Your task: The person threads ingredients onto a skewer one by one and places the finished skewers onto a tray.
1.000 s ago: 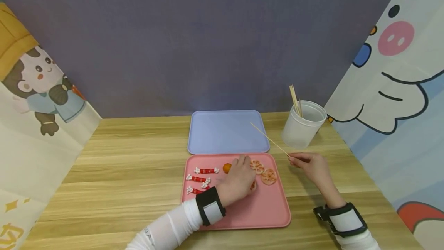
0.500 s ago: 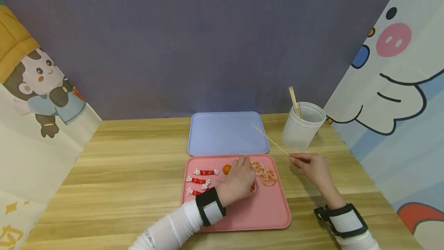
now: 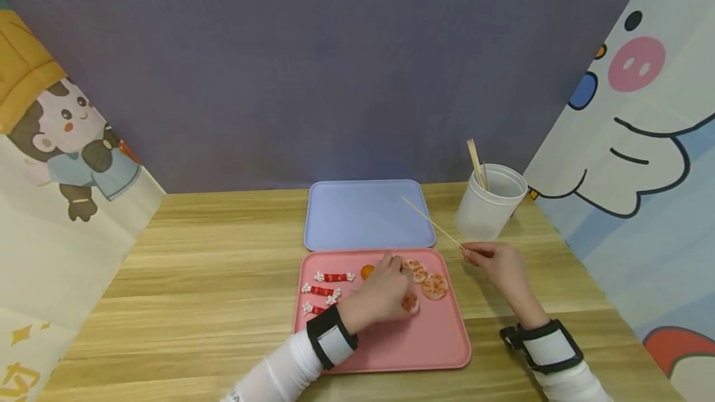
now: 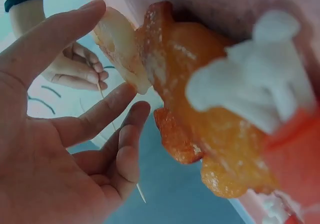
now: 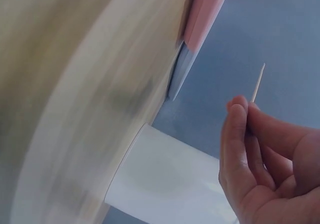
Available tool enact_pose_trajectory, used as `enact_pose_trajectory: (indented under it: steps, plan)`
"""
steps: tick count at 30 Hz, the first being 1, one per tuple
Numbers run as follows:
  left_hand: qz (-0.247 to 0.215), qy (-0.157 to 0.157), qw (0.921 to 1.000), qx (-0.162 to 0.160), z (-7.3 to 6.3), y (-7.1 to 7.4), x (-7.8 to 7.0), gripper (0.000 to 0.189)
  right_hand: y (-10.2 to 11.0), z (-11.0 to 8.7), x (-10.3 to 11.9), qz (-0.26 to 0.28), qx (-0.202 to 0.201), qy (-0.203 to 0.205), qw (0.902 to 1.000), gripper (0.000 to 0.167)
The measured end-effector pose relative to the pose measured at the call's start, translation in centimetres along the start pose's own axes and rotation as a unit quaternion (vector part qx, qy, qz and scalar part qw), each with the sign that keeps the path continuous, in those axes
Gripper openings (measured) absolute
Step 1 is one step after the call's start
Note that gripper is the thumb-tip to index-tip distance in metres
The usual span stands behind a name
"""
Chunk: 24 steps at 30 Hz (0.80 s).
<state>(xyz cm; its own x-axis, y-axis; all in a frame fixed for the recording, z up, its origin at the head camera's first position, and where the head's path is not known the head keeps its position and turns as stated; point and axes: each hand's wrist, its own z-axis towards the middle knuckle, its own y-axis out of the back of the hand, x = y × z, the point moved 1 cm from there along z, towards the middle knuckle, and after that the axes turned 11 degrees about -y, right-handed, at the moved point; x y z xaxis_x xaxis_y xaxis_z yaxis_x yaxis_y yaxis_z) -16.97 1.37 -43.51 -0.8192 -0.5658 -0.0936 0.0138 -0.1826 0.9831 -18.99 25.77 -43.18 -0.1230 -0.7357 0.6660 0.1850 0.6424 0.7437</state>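
Note:
On the pink tray (image 3: 424, 346), my left hand (image 3: 380, 293) pinches a lotus root slice (image 3: 411, 303) between thumb and fingertips. The left wrist view shows this slice (image 4: 117, 44) edge-on beside a glossy orange-brown food piece (image 4: 200, 84). Two more lotus root slices lie beyond the hand, one of them (image 3: 434, 286) at the right. My right hand (image 3: 499, 268), right of the tray, pinches a thin bamboo skewer (image 3: 430, 221) near one end. Its other end slants up and left over the blue tray (image 3: 357, 213).
Red pieces with white frilled ends (image 3: 335, 277) lie at the pink tray's left, near an orange round piece (image 3: 367, 272). A white tub (image 3: 483, 209) holding several skewers (image 3: 475, 160) stands at the back right. A grey wall rises behind the wooden table (image 3: 212, 278).
The left hand has shifted slightly, its fingers drawn in, and more of the lotus root slice shows beside it. The right hand with the skewer has moved a little left and up.

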Motion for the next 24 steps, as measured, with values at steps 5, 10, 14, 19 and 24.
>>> enact_pose_trajectory:
  steps: [5,10,14,19,24]
  plan:
    - [-0.089,0.045,0.9947,-0.026,-0.3,0.8,0.7,0.037,-0.3,0.4,0.3,0.004,-0.001,0.003,1.0,0.017]
    - [-0.194,0.087,0.9751,-0.062,-0.5,1.4,2.2,0.044,-0.6,0.8,0.7,-0.006,-0.008,0.011,0.9999,0.017]
    - [-0.22,0.11,0.9653,-0.087,-0.9,1.8,3.5,0.046,-0.6,1.1,1.4,-0.006,-0.004,0.012,0.9999,0.018]
    - [-0.245,0.136,0.9529,-0.116,-1.4,2.4,5.2,0.046,-0.7,1.5,2.3,0.006,0.007,0.003,1.0,0.019]
    - [-0.254,0.16,0.943,-0.143,-2.1,3.0,6.9,0.048,-0.9,1.7,2.8,0.018,0.011,0.007,0.9998,0.019]
